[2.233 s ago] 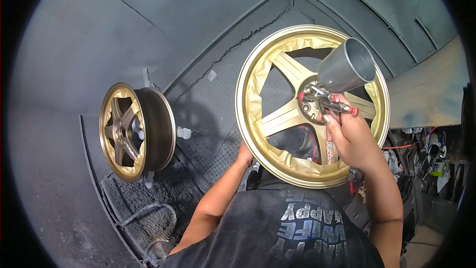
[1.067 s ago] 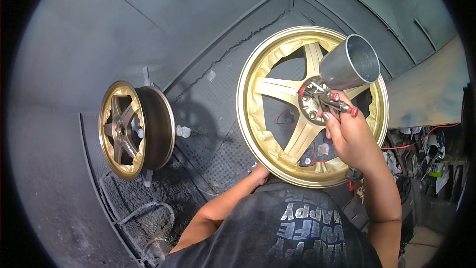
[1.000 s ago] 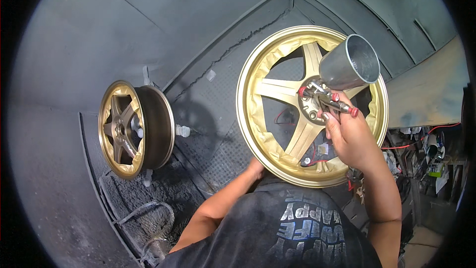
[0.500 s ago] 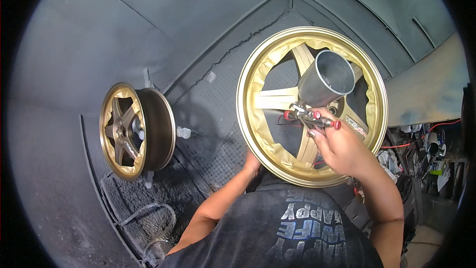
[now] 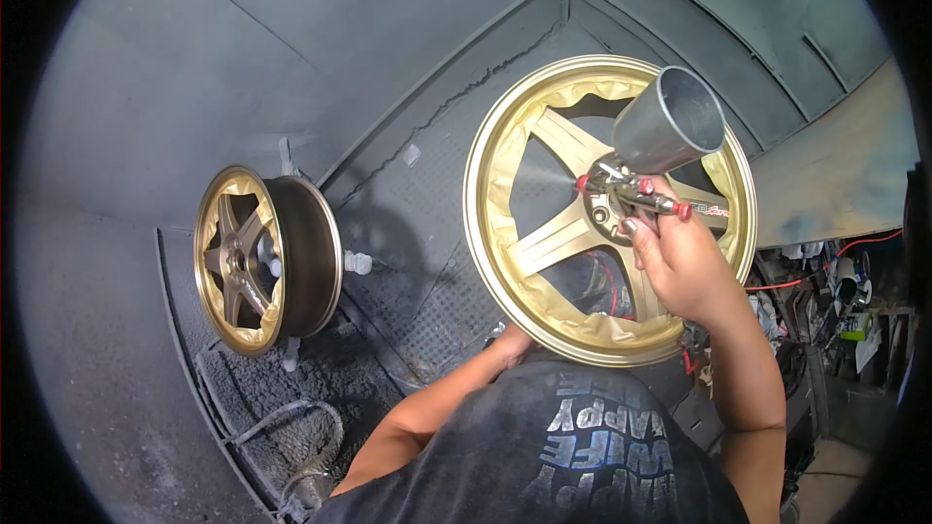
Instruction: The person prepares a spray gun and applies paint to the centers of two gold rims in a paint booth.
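A large gold five-spoke wheel rim (image 5: 505,136) stands upright in front of me inside a grey spray booth. My right hand (image 5: 680,257) is shut on a spray gun (image 5: 631,194) with red knobs and a metal cup (image 5: 670,121) on top. The gun points left at the rim's spokes, and a faint mist leaves its nozzle. My left hand (image 5: 510,342) holds the rim's lower edge from below; its fingers are partly hidden behind the rim.
A second gold rim (image 5: 262,257) with a dark barrel sits on a stand at the left. Grey booth walls (image 5: 320,49) enclose the back. A hose (image 5: 282,422) lies on the dusty floor. Cluttered shelves with red cables (image 5: 854,281) stand at the right.
The spray gun has swung from the rim's centre-left back toward the right and slightly up. The large rim has turned, with its spokes at a new angle. My left hand stays at its lower edge.
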A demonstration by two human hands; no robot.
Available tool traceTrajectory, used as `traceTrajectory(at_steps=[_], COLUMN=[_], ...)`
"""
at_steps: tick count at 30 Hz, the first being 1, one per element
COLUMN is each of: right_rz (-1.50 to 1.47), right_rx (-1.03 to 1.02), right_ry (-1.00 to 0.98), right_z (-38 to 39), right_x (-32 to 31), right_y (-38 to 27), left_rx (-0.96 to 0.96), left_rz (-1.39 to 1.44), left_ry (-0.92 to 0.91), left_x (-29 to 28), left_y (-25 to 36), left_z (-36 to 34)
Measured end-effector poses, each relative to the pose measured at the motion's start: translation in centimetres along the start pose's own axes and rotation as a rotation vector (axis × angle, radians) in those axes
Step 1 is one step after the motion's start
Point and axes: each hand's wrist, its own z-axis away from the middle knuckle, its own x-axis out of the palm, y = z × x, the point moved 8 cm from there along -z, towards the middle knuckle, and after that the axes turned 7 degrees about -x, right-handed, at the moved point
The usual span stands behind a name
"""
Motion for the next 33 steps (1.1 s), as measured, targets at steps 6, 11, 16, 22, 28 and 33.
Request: traceTrajectory(at_steps=[6, 11, 16, 22, 28, 33], right_rz=[-0.006, -0.021, -0.069, -0.046, -0.019, -0.037], right_rx=[-0.052, -0.046, -0.033, -0.059, -0.117, -0.146], right_ry=[0.078, -0.181, -0.276, -0.157, -0.120, -0.096], right_z=[0.2, 1.7, 2.7, 1.6, 1.1, 1.0], right_x=[-1.1, 0.9, 2.3, 1.8, 1.6, 1.5], right_y=[-0.6, -2.1, -1.9, -1.8, -1.2, -1.3], left_rx=[0.157, 0.300, 0.297, 0.171, 0.097, 0.256], left_rz=[0.069, 0.181, 0.133, 0.046, -0.456, 0.003], left_ry=[0.243, 0.226, 0.248, 0.291, 0.144, 0.270], left_x=[-6.3, -7.6, -6.9, -4.1, -3.2, -6.5], left_y=[5.8, 9.4, 6.3, 1.8, 2.1, 10.0], left_z=[-2.0, -2.5, -2.9, -0.9, -0.2, -1.9])
